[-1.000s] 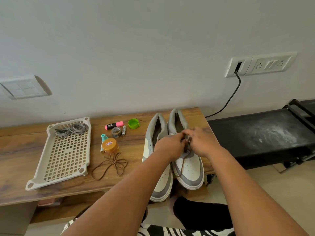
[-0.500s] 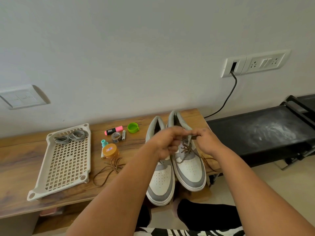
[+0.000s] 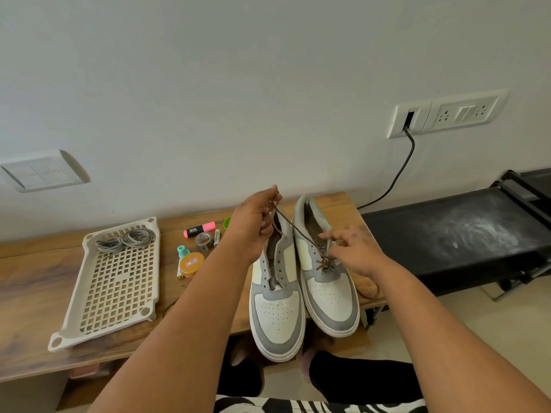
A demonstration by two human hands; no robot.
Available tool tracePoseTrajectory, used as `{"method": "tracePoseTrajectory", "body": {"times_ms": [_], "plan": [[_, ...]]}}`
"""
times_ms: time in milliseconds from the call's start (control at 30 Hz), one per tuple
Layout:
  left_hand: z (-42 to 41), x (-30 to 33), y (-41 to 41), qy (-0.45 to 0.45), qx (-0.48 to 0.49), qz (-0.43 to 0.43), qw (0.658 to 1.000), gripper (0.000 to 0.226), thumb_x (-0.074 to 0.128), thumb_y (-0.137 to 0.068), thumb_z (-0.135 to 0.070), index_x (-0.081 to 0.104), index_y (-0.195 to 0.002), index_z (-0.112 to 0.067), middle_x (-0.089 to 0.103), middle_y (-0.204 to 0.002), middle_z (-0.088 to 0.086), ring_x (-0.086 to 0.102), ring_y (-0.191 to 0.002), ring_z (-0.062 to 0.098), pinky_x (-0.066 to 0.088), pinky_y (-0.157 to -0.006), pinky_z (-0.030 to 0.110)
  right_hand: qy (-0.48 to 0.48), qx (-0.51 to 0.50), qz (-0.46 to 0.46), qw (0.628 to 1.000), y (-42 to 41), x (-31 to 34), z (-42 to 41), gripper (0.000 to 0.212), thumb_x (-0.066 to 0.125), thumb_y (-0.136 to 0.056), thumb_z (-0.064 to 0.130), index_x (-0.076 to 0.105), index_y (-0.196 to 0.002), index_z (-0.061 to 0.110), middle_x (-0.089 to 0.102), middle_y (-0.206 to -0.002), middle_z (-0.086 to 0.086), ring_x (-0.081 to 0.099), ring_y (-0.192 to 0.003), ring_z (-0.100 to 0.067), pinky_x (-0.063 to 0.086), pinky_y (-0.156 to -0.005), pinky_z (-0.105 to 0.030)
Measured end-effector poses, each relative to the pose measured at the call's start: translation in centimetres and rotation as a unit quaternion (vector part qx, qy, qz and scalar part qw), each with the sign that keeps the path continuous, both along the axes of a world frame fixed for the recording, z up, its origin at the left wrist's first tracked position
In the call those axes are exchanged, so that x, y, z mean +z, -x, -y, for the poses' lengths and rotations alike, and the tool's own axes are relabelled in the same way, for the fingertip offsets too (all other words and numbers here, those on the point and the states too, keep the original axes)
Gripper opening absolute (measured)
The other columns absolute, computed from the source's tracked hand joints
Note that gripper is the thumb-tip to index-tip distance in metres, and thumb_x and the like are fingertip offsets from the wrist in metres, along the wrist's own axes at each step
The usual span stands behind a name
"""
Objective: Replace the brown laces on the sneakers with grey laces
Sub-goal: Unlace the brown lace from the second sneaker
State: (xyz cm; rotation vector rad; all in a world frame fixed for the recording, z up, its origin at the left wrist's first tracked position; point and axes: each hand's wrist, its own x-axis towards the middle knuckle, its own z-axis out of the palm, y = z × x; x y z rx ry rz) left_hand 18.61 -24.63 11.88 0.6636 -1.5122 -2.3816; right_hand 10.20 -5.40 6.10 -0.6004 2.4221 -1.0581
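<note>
The left hand [image 3: 253,228] grips the brown lace [image 3: 301,236] taut. The right hand [image 3: 354,248], its grip released, fingers loose, hovers over the right sneaker [image 3: 325,281].

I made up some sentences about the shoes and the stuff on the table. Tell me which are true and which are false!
1. The left hand pinches the brown lace and holds it up. True.
2. The left-side sneaker is full of brown lace. False: its eyelets are bare; only the right-side sneaker has lace, near the bottom.
3. The grey laces lie coiled in the white tray. True.
4. The pink highlighter is inside the tray. False: it lies on the wooden table, beside the tray.
5. The right hand holds a grey lace. False: it is at the brown lace on the right-side sneaker.
</note>
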Motion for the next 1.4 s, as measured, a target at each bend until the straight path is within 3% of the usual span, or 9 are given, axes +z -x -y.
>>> {"method": "tracePoseTrajectory", "body": {"times_ms": [167,267,467,633,700,1000,1200,1300,1400], "plan": [[-2.6,0.3,-0.5,0.176,-0.096,-0.038,0.979,0.018,0.058,-0.096,-0.010,0.067,-0.109,-0.001,0.068,-0.083,-0.010,0.057,-0.062,-0.005,0.043,-0.056,0.009,0.035,0.018,-0.033,0.999,-0.6,1.2,0.5,0.057,0.082,-0.071,0.047,0.055,-0.121,0.039,0.055,-0.092,0.007,0.052,-0.079,-0.005,0.042,-0.067,-0.018],[-3.8,0.2,-0.5,0.178,-0.194,-0.067,0.962,0.019,0.057,-0.097,-0.009,0.067,-0.113,-0.006,0.072,-0.099,0.000,0.064,-0.089,0.007,0.048,-0.070,0.015,0.068,0.008,-0.022,0.997,-1.1,1.6,1.0,0.030,0.077,-0.080,0.040,0.059,-0.103,0.033,0.060,-0.083,0.006,0.056,-0.075,-0.008,0.047,-0.067,-0.022],[-4.1,-1.9,0.0,0.315,-0.165,0.050,0.933,0.008,0.065,-0.093,-0.014,0.068,-0.101,-0.016,0.069,-0.092,0.011,0.059,-0.072,0.009,0.046,-0.063,0.015,0.321,-0.276,0.159,0.892,0.7,1.9,0.0,0.024,0.051,-0.100,0.029,0.064,-0.107,0.010,0.070,-0.095,-0.005,0.064,-0.078,-0.014,0.054,-0.075,-0.030],[-3.6,-5.5,0.4,0.419,-0.181,0.180,0.871,0.013,0.069,-0.089,-0.020,0.065,-0.088,-0.008,0.067,-0.077,0.005,0.062,-0.068,0.015,0.058,-0.075,0.034,-0.197,-0.111,0.046,0.973,1.6,0.2,-2.5,0.049,0.054,-0.095,0.047,0.052,-0.132,0.015,0.061,-0.109,-0.004,0.060,-0.096,-0.020,0.050,-0.082,-0.033],[-4.1,-6.0,0.5,0.460,-0.187,0.206,0.843,0.018,0.069,-0.090,-0.026,0.064,-0.085,-0.010,0.068,-0.076,0.007,0.066,-0.068,0.018,0.060,-0.075,0.035,-0.240,-0.048,0.008,0.970,1.2,0.2,-2.4,0.038,0.064,-0.090,0.044,0.062,-0.116,0.016,0.062,-0.098,0.000,0.059,-0.086,-0.014,0.046,-0.069,-0.026],[-6.1,-7.3,1.1,0.283,-0.160,0.258,0.910,0.026,0.068,-0.092,-0.028,0.062,-0.075,-0.009,0.065,-0.067,0.005,0.058,-0.052,0.013,0.056,-0.058,0.024,-0.080,0.054,-0.024,0.995,0.2,0.0,-1.1,0.022,0.081,-0.076,0.037,0.065,-0.087,0.026,0.057,-0.082,0.009,0.050,-0.074,-0.008,0.040,-0.065,-0.024],[-6.2,-6.5,1.0,0.185,-0.169,0.268,0.930,0.017,0.061,-0.097,-0.013,0.062,-0.081,-0.006,0.057,-0.067,0.006,0.050,-0.051,0.010,0.046,-0.044,0.015,-0.250,0.077,0.165,0.951,0.4,2.0,-1.7,0.012,0.064,-0.092,0.023,0.062,-0.086,0.013,0.055,-0.067,-0.001,0.045,-0.052,-0.012,0.040,-0.052,-0.023],[-6.2,-6.4,1.0,0.168,-0.169,0.271,0.933,0.015,0.058,-0.097,-0.011,0.061,-0.085,-0.004,0.056,-0.067,0.006,0.052,-0.052,0.011,0.048,-0.045,0.017,-0.324,0.056,0.111,0.938,0.8,3.0,-2.7,0.020,0.058,-0.094,0.022,0.066,-0.083,0.008,0.065,-0.069,-0.003,0.050,-0.051,-0.013,0.045,-0.055,-0.025],[-6.1,-6.5,1.1,0.155,-0.134,0.268,0.941,0.011,0.058,-0.096,-0.008,0.061,-0.088,-0.001,0.056,-0.068,0.009,0.052,-0.050,0.014,0.050,-0.046,0.018,-0.037,-0.078,0.025,0.996,1.4,1.7,-2.3,0.014,0.055,-0.097,0.031,0.066,-0.102,0.023,0.069,-0.104,0.001,0.064,-0.092,-0.014,0.053,-0.088,-0.037]]}}
